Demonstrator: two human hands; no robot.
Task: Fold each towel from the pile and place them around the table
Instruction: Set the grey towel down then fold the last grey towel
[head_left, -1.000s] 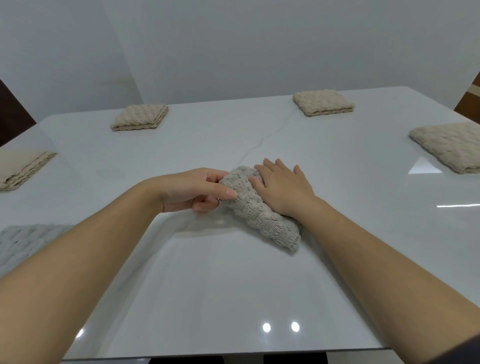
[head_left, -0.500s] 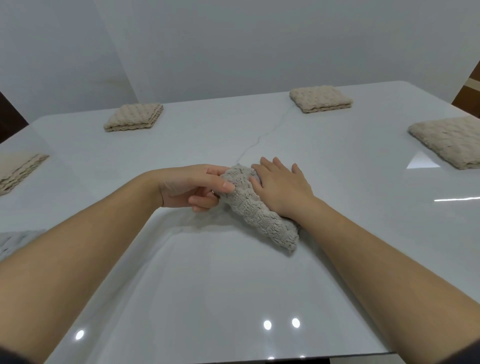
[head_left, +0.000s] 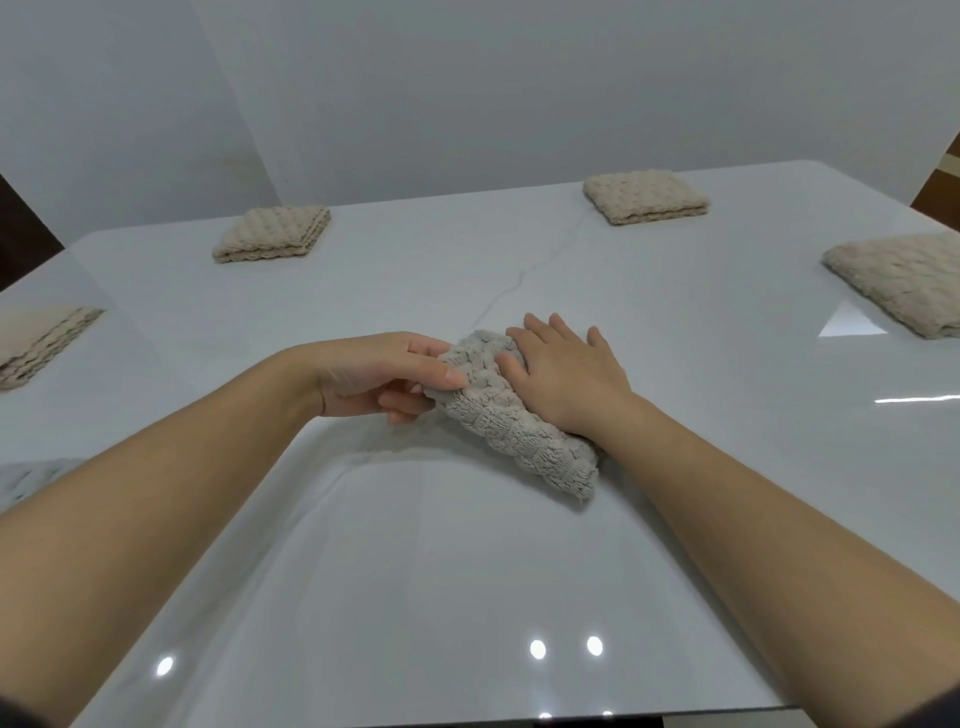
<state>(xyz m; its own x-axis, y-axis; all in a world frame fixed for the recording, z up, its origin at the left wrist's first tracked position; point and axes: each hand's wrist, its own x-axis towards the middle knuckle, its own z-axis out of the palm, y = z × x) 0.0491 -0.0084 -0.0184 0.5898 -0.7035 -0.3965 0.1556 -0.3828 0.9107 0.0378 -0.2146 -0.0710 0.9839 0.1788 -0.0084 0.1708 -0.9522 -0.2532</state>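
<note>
Towel, grey-beige & nubby, lies bunched in a narrow diagonal fold at the centre of the tabletop, under both hands. L hand, at approx. 9 o'clock of the bundle, pinches its near-left edge betw. thumb and curled fingers, prob. to lift or tuck that flap for the next fold. R hand lies flat on top w/ fingers straight and spread, gripping nothing, just pressing down. Likely purpose: pin the layers so they don't slide on the glossy surface while the other side is worked. Fold looks unfinished: lumpy, not square like the rest.

Around the rim, L to R:
- pale cloth at 8 o'clock, cut by the frame edge; too little shows to say if it's folded or part of the pile
- far-left towel at 9 o'clock, partly cropped
- back-left towel at 11 o'clock
- back-right towel at 1 o'clock
- far-right towel at 3 o'clock, also cropped

These four are neat layered squares, well apart and near the edges. The spacing reads as one per seat, which fits the task, w/ the near side at 6 o'clock not yet served.

Containers: none in view (no basket, tray or bin), so no contents to report.
</note>
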